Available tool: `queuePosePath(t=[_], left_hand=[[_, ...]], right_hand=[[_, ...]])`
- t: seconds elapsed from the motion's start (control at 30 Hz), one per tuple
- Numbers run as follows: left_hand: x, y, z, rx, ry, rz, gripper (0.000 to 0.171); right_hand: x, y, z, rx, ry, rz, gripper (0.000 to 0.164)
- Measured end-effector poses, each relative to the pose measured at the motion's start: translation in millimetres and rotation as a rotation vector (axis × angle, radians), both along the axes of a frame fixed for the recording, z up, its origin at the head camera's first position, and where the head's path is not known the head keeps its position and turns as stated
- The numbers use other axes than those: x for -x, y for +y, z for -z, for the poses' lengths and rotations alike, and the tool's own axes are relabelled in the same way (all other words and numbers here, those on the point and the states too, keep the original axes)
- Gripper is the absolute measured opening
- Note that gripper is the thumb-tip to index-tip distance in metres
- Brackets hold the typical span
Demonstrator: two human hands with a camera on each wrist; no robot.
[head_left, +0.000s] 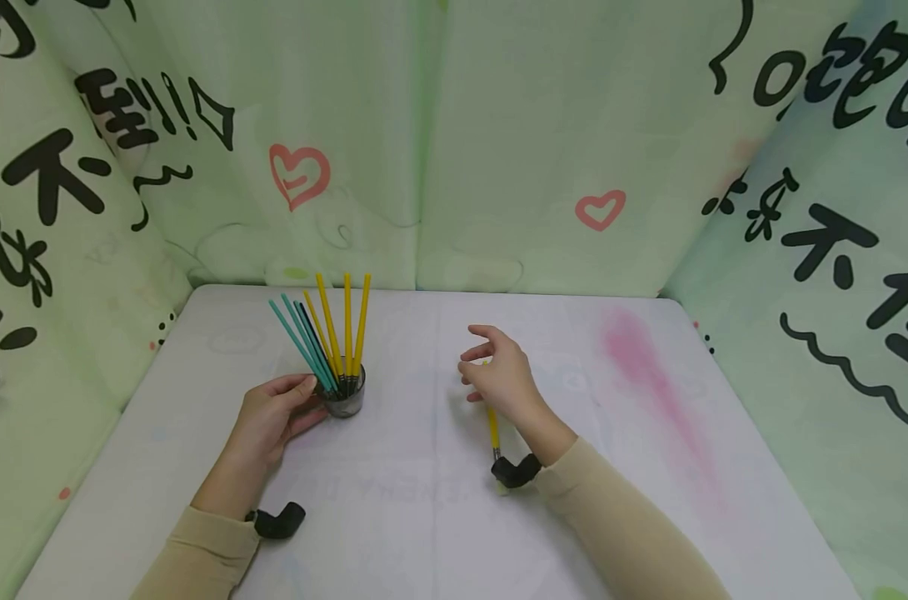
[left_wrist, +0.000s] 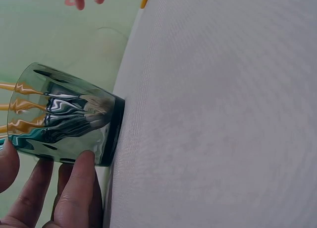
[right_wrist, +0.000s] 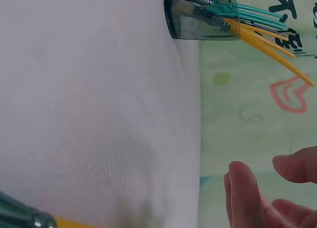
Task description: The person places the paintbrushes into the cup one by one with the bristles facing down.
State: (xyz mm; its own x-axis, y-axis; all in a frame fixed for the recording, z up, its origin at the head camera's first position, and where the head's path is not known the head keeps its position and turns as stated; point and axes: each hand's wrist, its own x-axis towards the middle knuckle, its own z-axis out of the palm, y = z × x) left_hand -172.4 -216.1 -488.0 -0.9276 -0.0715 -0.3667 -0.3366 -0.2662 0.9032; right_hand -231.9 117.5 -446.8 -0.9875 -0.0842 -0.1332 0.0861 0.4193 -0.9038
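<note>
A smoky, see-through glass cup (head_left: 346, 406) stands on the table, holding several paintbrushes bristle-down. Yellow handles (head_left: 347, 325) and teal handles (head_left: 295, 333) fan out above its rim. My left hand (head_left: 277, 412) holds the cup from its left side; in the left wrist view its fingers (left_wrist: 74, 198) touch the glass wall. Over the middle of the table hovers my right hand (head_left: 502, 375), thumb and fingers apart with nothing between them. Beneath it lies a single yellow paintbrush (head_left: 493, 427), partly hidden by the hand and the black wrist strap.
The white table (head_left: 394, 517) carries a pink smear (head_left: 649, 367) on its right side. A pale green curtain (head_left: 499, 125) with black writing and red hearts hangs behind the table and along both sides.
</note>
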Motion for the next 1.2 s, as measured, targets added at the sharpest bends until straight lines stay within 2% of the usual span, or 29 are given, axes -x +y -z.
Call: queuePosePath(t=[0.3, 0.53, 0.7, 1.1, 1.2], left_hand=[[0.0, 0, -0.4, 0.000, 0.006, 0.001, 0.011], [-0.7, 1, -1.4, -0.004, 0.005, 0.005, 0.011], [-0.9, 1, -2.1, -0.010, 0.001, 0.005, 0.012], [-0.4, 2, -1.5, -0.005, -0.003, 0.005, 0.011], [-0.7, 2, -0.8, -0.006, -0.007, 0.000, 0.010]], right_hand=[[0.5, 18, 7.2, -0.039, -0.032, 0.019, 0.064], [0.6, 30, 14.6, -0.118, -0.064, 0.058, 0.066], [-0.2, 36, 18.2, -0.161, -0.101, 0.077, 0.062], [0.1, 40, 26.2, -0.346, -0.203, 0.003, 0.059], [0.7, 37, 26.8, -0.391, -0.195, -0.018, 0.059]])
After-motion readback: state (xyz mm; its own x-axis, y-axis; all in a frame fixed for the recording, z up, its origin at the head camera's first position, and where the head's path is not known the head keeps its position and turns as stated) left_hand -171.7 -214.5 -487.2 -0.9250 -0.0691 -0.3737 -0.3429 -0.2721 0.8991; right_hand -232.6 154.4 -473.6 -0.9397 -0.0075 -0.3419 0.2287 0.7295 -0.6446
